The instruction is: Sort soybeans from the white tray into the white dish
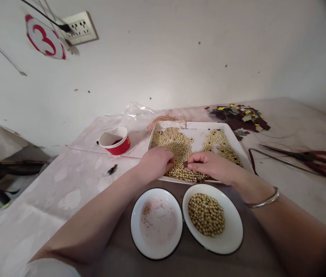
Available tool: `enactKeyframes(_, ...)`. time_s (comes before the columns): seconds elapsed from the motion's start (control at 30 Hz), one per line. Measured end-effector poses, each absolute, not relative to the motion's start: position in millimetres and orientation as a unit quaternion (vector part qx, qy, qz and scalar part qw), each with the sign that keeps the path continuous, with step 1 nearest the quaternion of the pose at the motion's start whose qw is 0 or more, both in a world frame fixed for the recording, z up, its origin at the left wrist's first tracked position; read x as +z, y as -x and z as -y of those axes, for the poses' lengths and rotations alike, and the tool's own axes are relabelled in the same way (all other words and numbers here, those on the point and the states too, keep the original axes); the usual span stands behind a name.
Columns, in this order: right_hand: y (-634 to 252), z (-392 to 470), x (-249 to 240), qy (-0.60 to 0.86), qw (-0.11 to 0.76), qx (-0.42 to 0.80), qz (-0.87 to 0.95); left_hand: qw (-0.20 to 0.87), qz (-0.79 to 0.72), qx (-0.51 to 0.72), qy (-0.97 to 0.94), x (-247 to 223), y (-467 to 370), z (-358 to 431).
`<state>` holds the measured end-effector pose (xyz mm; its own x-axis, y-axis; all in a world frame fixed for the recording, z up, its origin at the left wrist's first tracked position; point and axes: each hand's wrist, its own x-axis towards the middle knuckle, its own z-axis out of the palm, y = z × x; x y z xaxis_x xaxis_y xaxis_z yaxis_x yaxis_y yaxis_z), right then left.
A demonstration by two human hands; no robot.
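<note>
Pinching dark chip w/ right hand [211, 166], left hand [156, 162] curled on round beans [177, 148], white rect tray [239, 144].

Head view, forward and down, close over tray [239, 144] and wall.

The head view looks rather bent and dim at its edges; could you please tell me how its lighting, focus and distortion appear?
Head view: soft, even light, no hard shadows or glare; wide-lens bending curves the table edges; dark vignette in the right corners; tray, left hand and right hand reasonably sharp, the near forearms softer.
</note>
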<state>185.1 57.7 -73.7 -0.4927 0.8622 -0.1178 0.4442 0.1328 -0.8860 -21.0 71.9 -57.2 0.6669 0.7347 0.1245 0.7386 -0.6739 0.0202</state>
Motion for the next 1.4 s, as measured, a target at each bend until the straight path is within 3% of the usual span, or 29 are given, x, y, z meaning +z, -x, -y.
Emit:
enactKeyframes(0.47,-184.6,-58.9,-76.7,0.453,0.22,0.464,0.729,-0.05,0.394,-0.07,0.915,-58.3,15.0,-67.6)
enactKeyframes(0.7,-186.2,-60.2,-76.9,0.446,0.224,0.466,0.731,-0.09,0.377,-0.204,0.899,-47.9,6.5,-58.7)
enactKeyframes(1.03,-187.3,-60.1,-75.3,0.436,0.227,0.468,0.734,-0.02,0.323,-0.239,0.915,-48.5,0.0,-51.8)
enactKeyframes(1.4,-188.3,-60.1,-77.8,0.437,0.228,0.458,0.74,0.054,0.329,-0.187,0.924,-54.5,1.2,-56.6)
